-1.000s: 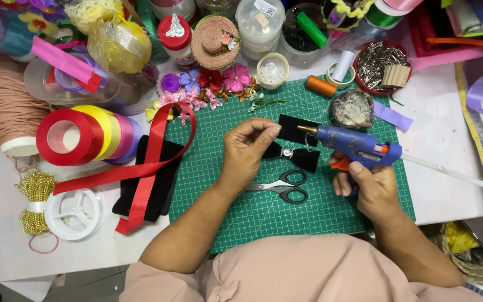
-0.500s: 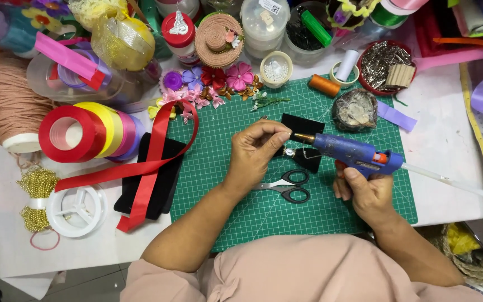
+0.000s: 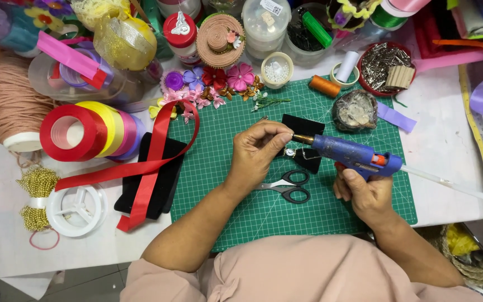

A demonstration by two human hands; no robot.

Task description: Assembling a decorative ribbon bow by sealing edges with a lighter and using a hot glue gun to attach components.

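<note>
Centre of frame, on green cutting mat (image 3: 225,168): right hand (image 3: 367,193) gripping blue glue gun (image 3: 353,155), nozzle at small piece pinched closed in left hand (image 3: 258,154) fingertips. Gluing under way — black fabric piece (image 3: 303,126) unattached beside; scissors (image 3: 289,186) idle below.

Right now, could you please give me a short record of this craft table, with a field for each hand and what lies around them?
left hand: fingers pinch a small piece at the glue gun's nozzle
right hand: grips the blue glue gun
under the hands: green cutting mat, black fabric piece
near the left hand: scissors
left of mat: red ribbon, tape rolls
</note>
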